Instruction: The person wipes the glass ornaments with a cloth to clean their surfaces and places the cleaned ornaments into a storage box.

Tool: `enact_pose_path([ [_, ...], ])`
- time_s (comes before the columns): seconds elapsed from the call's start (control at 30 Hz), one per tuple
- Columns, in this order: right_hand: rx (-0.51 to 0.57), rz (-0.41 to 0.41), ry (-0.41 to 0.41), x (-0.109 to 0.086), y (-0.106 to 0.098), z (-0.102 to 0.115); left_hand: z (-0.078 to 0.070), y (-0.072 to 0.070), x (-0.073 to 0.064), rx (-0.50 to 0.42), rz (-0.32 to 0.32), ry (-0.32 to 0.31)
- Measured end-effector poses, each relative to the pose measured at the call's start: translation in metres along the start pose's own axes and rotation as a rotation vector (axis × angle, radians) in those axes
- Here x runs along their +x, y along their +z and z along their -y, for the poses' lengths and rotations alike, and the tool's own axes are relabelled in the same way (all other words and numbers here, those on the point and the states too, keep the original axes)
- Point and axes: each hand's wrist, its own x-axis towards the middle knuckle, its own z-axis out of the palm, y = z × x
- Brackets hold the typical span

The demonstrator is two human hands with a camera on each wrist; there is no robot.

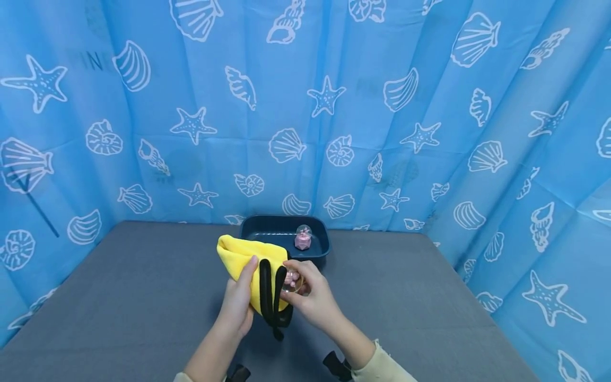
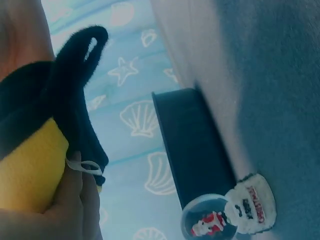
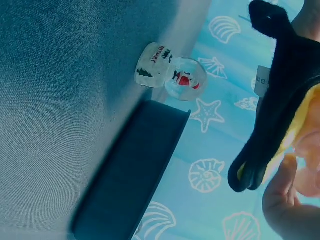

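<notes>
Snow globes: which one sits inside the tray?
The pink-based globe in the dark tray; the right hand holds another pink one, and the red-figured one stands outside.

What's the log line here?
left hand grips yellow, black-edged plush cloth; right hand holds clear globe with pink figures; pink-based clear globe in dark blue rectangular tray

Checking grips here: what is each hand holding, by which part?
The left hand holds a yellow-and-black cloth by its yellow left side; the right hand a pink snow globe, apparently by its clear dome.
</notes>
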Motion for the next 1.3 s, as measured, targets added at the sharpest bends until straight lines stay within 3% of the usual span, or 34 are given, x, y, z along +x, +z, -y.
enact_pose_path([
  [0.13, -0.049, -0.057, -0.055, 0.0, 0.001, -0.001, -0.001, 0.001, 0.0, -0.011, 0.037, -0.03],
  [0.27, -0.066, -0.072, -0.1, 0.0, 0.002, -0.002, 0.0, 0.006, -0.002, 0.033, 0.096, -0.046],
  [0.4, -0.083, -0.028, -0.122, -0.001, 0.002, -0.002, 0.002, 0.007, -0.002, 0.03, 0.065, -0.022],
  [0.57, -0.072, 0.061, -0.071, 0.0, -0.004, 0.001, 0.004, 0.005, -0.002, -0.01, 0.025, 0.028],
  [0.87, -0.067, 0.172, 0.031, 0.005, -0.016, 0.005, 0.001, 0.005, -0.003, 0.075, 0.113, 0.109],
  [0.97, -0.049, 0.185, 0.043, 0.006, -0.015, 0.003, 0.002, 0.005, -0.003, 0.089, 0.097, 0.114],
  [1.3, -0.007, 0.112, 0.028, 0.001, -0.008, -0.003, 0.003, 0.007, -0.006, 0.012, 0.006, 0.06],
])
